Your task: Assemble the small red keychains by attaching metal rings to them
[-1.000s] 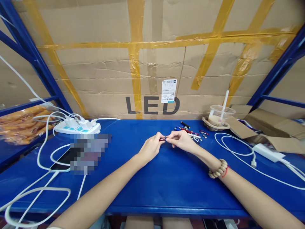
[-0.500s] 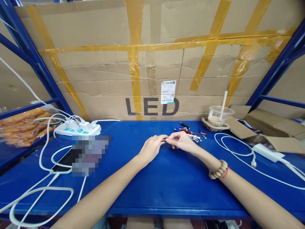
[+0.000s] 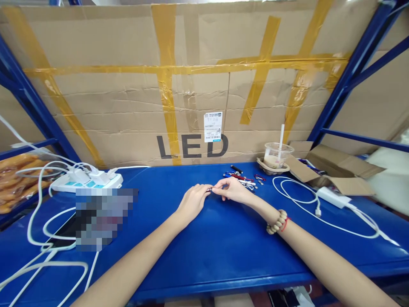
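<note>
Over the middle of the blue tabletop (image 3: 204,243), my left hand (image 3: 192,201) is closed on a small shiny dark red tube (image 3: 209,189), mostly hidden by the fingers. My right hand (image 3: 234,190) pinches the tube's right end between thumb and fingertips, so the hands nearly meet. Just behind the right hand lies a loose pile of slim metal tubes (image 3: 238,176) in blue, red, black and silver. One short red tube (image 3: 260,177) with a clip or ring lies to the pile's right. Tiny round silver pieces (image 3: 255,186) are scattered beside it.
A white power strip (image 3: 86,182) with plugs and a partly blurred phone (image 3: 65,228) with cables lie at left. At right are a plastic cup (image 3: 275,157) in a carton holder, an open cardboard box (image 3: 338,170) and a white adapter (image 3: 332,197). A large carton (image 3: 134,106) stands behind.
The view has turned slightly right, so everything sits further left in the picture. Both hands keep their hold on the small tube, with little visible change in their grip.
</note>
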`<state>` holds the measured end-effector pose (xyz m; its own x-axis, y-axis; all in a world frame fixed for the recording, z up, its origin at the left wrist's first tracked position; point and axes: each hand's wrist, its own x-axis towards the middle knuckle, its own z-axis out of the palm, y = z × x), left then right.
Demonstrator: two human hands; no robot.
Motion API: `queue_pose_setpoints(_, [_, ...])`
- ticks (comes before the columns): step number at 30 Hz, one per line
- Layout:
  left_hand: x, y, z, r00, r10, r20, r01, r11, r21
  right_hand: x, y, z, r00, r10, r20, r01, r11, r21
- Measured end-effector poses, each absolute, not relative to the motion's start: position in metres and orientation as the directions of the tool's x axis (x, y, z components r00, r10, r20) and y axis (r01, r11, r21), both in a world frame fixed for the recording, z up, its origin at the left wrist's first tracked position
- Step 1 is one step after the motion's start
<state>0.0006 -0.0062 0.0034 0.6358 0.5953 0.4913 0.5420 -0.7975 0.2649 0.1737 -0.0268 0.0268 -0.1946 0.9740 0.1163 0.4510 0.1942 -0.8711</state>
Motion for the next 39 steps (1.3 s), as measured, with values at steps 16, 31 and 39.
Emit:
queue_pose_setpoints(16, [0.003, -0.011, 0.009, 0.577, 0.656, 0.487, 0.602, -0.744, 0.288, 0.175, -0.026, 0.026, -0.198, 0.961, 0.193, 0.513, 0.269, -0.815])
queue_pose_setpoints(31, [0.003, -0.011, 0.005, 0.527, 0.687, 0.501, 0.613, -0.715, 0.335, 0.182, -0.027, 0.025, -0.337, 0.792, 0.509, 0.610, 0.595, -0.523])
queue_pose_setpoints(39, [0.001, -0.012, 0.006, 0.560, 0.678, 0.476, 0.601, -0.728, 0.330, 0.180, -0.022, 0.020, -0.302, 0.828, 0.472, 0.370, 0.558, -0.742])
